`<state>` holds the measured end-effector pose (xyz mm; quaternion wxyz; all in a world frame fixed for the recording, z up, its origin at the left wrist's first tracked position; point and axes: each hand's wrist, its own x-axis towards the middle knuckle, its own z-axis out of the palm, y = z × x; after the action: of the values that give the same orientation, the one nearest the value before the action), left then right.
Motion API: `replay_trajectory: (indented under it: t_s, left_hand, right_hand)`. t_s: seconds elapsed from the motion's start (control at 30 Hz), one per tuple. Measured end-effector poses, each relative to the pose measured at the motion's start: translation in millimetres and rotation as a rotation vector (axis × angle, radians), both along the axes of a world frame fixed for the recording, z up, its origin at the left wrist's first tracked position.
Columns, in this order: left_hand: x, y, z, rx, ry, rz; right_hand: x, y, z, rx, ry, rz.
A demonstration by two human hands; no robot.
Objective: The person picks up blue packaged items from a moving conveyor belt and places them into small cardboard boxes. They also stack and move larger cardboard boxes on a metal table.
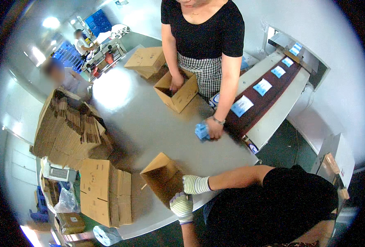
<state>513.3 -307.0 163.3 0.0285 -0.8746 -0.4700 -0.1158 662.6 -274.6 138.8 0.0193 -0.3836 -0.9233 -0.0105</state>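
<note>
Workpiece position: the open carton sits at the near edge of the bench, short of the right corner, where the conveyor ends. A stack of folded cartons stands to its left, toward the left end of the same edge.

Hand state: both hands are gloved and bent at the fingers. The left hand is at the carton's near corner, beside the bench edge; the right hand is at the rim, just above it in view. Whether either pinches the cardboard cannot be told, since the fingertips are hidden.

Handling, by judgement:
1. Steady the carton with the left hand low at the corner, so that the base bears fully on the bench and does not overhang the edge.
2. Work the rim with the right hand, pressing evenly along the wall. A hard pull at one point may crease thin cardboard or rack the box out of square.
3. Check that all corners are square and the mouth is unobstructed before releasing either hand.

Caution: across the bench, a co-worker's hand grips blue packets near the right edge; leave that side clear and turn the carton only within its own space
</note>
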Motion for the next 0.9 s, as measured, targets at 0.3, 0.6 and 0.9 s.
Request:
replay_trajectory:
  t_s: [0.3,0.6,0.9]
  left_hand:
    - [29,-38,-10,0.033,0.074,0.184]
    - [28,-36,7,-0.068,0.095,0.149]
    - [-17,-19,14,-0.180,0.230,-0.074]
  right_hand:
    - [23,-15,-8,0.077,-0.042,0.187]
    - [28,-12,-2,0.029,-0.103,0.207]
    - [19,-21,16,0.088,-0.003,0.177]
